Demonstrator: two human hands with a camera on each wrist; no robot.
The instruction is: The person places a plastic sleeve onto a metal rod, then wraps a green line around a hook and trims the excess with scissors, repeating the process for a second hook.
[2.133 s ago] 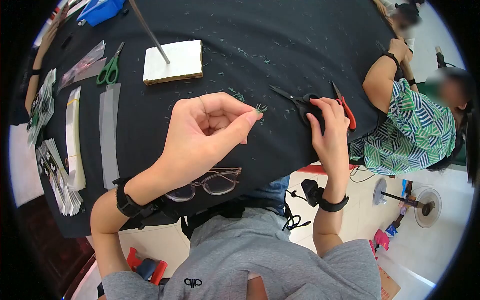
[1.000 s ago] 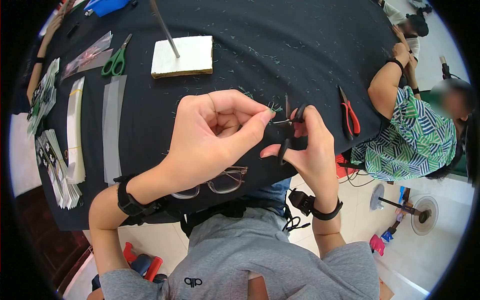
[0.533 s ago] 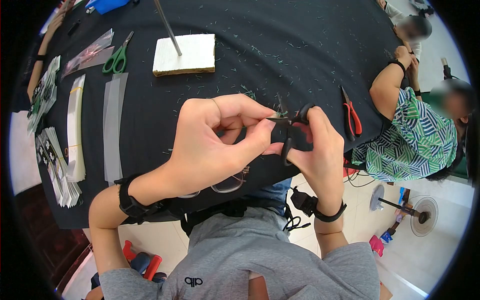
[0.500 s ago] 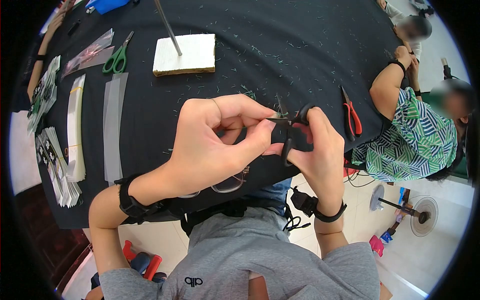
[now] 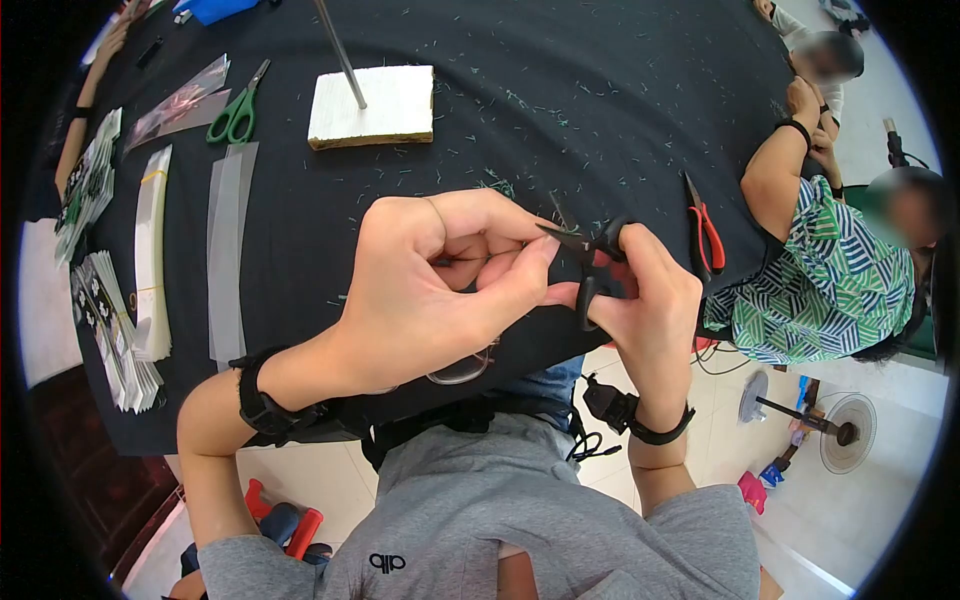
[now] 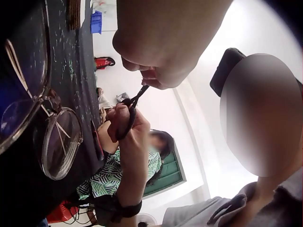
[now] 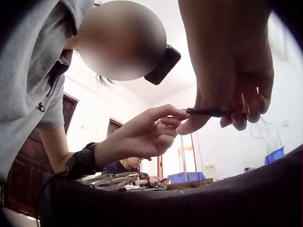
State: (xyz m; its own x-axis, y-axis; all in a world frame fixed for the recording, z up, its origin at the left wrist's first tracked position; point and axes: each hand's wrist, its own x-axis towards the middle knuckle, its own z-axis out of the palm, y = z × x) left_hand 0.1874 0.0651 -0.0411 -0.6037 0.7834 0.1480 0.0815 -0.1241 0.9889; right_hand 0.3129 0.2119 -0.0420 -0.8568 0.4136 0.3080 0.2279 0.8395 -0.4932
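My left hand [image 5: 430,280] is raised over the black cloth, thumb and forefinger tips pinched together. The small tuft of green strands seen there earlier is now mostly hidden by fingertips and blades. Gripped by its handle loops, a pair of black scissors [image 5: 582,246] is in my right hand [image 5: 655,290], blades parted and one tip right at the left fingertips. From the side, the left wrist view shows the scissors [image 6: 127,125] pointing up to that pinch. Eyeglasses [image 5: 462,368] lie beneath my left hand.
Red-handled pliers [image 5: 708,240] lie to the right, near a seated person in a patterned shirt [image 5: 790,290]. Green clippings [image 5: 500,185] litter the cloth. Behind stands a white block [image 5: 385,105] with a metal rod [image 5: 340,50]. Green scissors [image 5: 235,120] and plastic strips [image 5: 228,250] are left.
My right hand has picked up the black scissors from the cloth and brought them to the left fingertips. Green strands that stuck out of the pinch are no longer plainly visible.
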